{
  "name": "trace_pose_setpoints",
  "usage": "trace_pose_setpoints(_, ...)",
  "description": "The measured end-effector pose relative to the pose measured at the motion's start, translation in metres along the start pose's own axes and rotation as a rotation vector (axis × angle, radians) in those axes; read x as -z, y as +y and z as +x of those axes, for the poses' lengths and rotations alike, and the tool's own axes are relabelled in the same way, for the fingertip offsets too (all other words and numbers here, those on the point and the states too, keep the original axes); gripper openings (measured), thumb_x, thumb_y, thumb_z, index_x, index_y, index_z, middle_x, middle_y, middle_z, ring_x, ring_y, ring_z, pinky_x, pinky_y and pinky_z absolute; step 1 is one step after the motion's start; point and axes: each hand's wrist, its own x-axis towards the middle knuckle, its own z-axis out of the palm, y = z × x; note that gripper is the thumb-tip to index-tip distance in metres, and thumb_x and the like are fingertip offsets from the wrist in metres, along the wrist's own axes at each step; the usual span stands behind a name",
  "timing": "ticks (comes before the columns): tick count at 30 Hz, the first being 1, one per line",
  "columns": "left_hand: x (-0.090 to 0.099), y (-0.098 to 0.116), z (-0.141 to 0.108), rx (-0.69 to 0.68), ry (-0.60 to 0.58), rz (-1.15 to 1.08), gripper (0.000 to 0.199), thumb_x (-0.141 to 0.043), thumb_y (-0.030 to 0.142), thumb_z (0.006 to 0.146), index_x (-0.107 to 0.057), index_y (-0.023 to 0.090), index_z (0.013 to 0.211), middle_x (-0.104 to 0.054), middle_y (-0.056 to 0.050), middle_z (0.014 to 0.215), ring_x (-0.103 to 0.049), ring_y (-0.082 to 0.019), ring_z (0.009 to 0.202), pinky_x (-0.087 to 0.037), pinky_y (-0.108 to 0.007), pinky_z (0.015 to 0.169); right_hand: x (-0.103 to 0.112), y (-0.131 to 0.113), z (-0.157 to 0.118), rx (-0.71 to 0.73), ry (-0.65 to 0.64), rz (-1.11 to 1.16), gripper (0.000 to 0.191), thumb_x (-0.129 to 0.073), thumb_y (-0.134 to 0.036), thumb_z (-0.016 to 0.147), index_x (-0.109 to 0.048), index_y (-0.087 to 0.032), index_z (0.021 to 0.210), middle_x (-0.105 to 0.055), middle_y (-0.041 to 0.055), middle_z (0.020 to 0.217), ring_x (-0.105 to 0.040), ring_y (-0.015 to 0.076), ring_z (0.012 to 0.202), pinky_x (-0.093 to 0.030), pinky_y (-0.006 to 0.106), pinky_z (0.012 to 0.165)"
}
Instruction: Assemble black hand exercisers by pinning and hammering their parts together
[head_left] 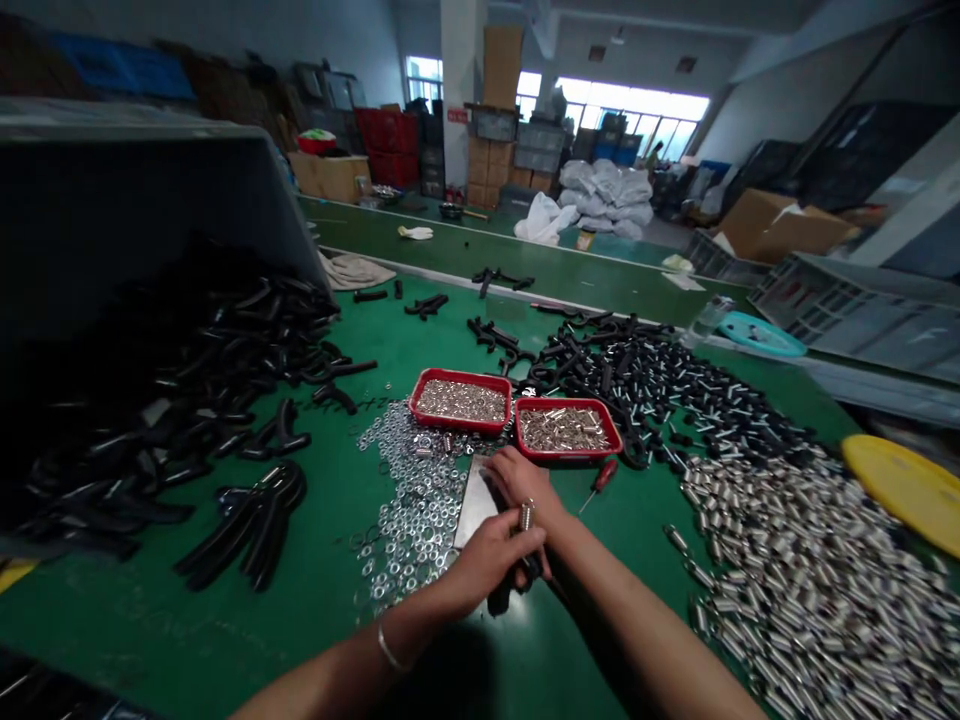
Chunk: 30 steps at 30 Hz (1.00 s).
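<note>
My left hand (pixel 484 560) is wrapped round a black plastic handle (pixel 501 598), whose lower end shows below the fingers. A ribbed metal cylinder (pixel 527 514) stands up by the left thumb and forefinger. Crossing just beyond it, my right hand (pixel 521 478) has its fingers bent down together over a flat metal plate (pixel 471 505). Whatever lies under the right fingertips is hidden. Loose shiny nuts (pixel 412 520) are scattered left of the plate. Just past the right hand are a red tray of small screws (pixel 568 402) and a red tray of small metal parts (pixel 431 375).
A big grey bin (pixel 289 200) spills black curved handles (pixel 255 340) at left. On the right lie black parts with metal pins (pixel 630 370) and a heap of metal cylinders (pixel 810 560). A red-handled screwdriver (pixel 604 474) lies near the right wrist. A yellow lid (pixel 907 485) is far right.
</note>
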Motion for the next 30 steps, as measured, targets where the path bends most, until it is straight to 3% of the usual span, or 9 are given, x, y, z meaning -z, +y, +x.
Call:
trace_pose_setpoints(4,0.015,0.005,-0.016,0.05,0.001,0.069,0.034,-0.061,0.049,0.085,-0.056,0.016,0.087,-0.069,-0.005,0.069,-0.055,-0.01,0.05,-0.036,-0.019,0.044,-0.012,-0.023,0.051,-0.016,-0.01,-0.135,0.024,-0.038,-0.02,0.101,-0.062,-0.016,0.106,-0.061,0.0122,0.11,-0.066,0.0192,0.085,-0.049,0.029,0.073)
trace_pose_setpoints(8,0.04,0.008,-0.034,0.066,0.073,0.095,0.032,-0.062,0.048,0.085,-0.056,0.016,0.086,-0.07,-0.005,0.069,-0.056,-0.011,0.052,-0.037,-0.019,0.046,-0.02,-0.032,0.066,-0.001,-0.018,-0.212,0.021,-0.04,-0.019,0.1,-0.06,-0.018,0.107,-0.062,0.0115,0.108,-0.064,0.0216,0.091,-0.05,0.031,0.075)
trace_pose_setpoints(11,0.054,0.014,-0.036,-0.001,0.159,0.067,0.033,-0.061,0.049,0.086,-0.058,0.016,0.087,-0.07,-0.005,0.074,-0.057,-0.011,0.056,-0.041,-0.02,0.05,-0.022,-0.033,0.065,-0.003,-0.011,-0.236,0.021,-0.04,-0.017,0.099,-0.06,-0.018,0.103,-0.063,0.012,0.106,-0.062,0.0236,0.095,-0.05,0.031,0.076)
trace_pose_setpoints(16,0.076,0.031,-0.019,-0.184,0.412,-0.037,0.035,-0.06,0.051,0.088,-0.06,0.017,0.09,-0.07,-0.006,0.084,-0.062,-0.015,0.076,-0.046,-0.022,0.063,-0.013,-0.022,0.05,0.005,0.033,-0.206,0.023,-0.038,-0.008,0.096,-0.059,-0.015,0.104,-0.063,0.0144,0.11,-0.06,0.0233,0.099,-0.048,0.032,0.082)
trace_pose_setpoints(21,0.083,0.034,-0.002,-0.272,0.471,-0.005,0.034,-0.058,0.051,0.089,-0.062,0.017,0.094,-0.071,-0.006,0.092,-0.063,-0.018,0.085,-0.048,-0.027,0.075,-0.001,-0.013,0.025,0.008,0.123,-0.121,0.02,-0.039,-0.012,0.096,-0.059,-0.017,0.098,-0.063,0.0141,0.109,-0.058,0.0243,0.103,-0.047,0.035,0.088)
trace_pose_setpoints(23,0.078,0.034,0.002,-0.305,0.496,0.054,0.034,-0.055,0.051,0.091,-0.063,0.017,0.094,-0.07,-0.006,0.095,-0.063,-0.018,0.087,-0.047,-0.028,0.08,0.002,-0.015,0.012,-0.003,0.194,0.064,0.014,-0.045,-0.018,0.096,-0.059,-0.019,0.093,-0.064,0.0114,0.105,-0.059,0.0234,0.101,-0.048,0.035,0.089)
trace_pose_setpoints(26,0.065,0.034,0.004,-0.346,0.546,0.191,0.032,-0.052,0.049,0.093,-0.062,0.019,0.098,-0.068,-0.005,0.098,-0.062,-0.019,0.091,-0.045,-0.029,0.085,0.004,-0.02,-0.012,-0.145,0.303,0.726,0.01,-0.056,-0.031,0.093,-0.057,-0.021,0.093,-0.067,0.0037,0.089,-0.065,0.0192,0.079,-0.052,0.034,0.077)
trace_pose_setpoints(28,0.057,0.034,0.006,-0.376,0.555,0.286,0.029,-0.051,0.047,0.094,-0.061,0.02,0.101,-0.067,-0.004,0.098,-0.061,-0.019,0.094,-0.044,-0.03,0.087,0.003,-0.023,-0.027,-0.268,0.302,1.144,0.017,-0.061,-0.037,0.09,-0.056,-0.022,0.095,-0.069,0.0011,0.085,-0.065,0.0165,0.067,-0.053,0.032,0.069)
trace_pose_setpoints(30,0.049,0.032,0.008,-0.392,0.537,0.354,0.026,-0.05,0.044,0.095,-0.059,0.02,0.101,-0.065,-0.004,0.098,-0.059,-0.019,0.094,-0.043,-0.03,0.088,0.002,-0.023,-0.04,-0.343,0.26,1.344,0.022,-0.067,-0.04,0.086,-0.059,-0.02,0.093,-0.071,0.0014,0.086,-0.065,0.0148,0.064,-0.053,0.03,0.066)
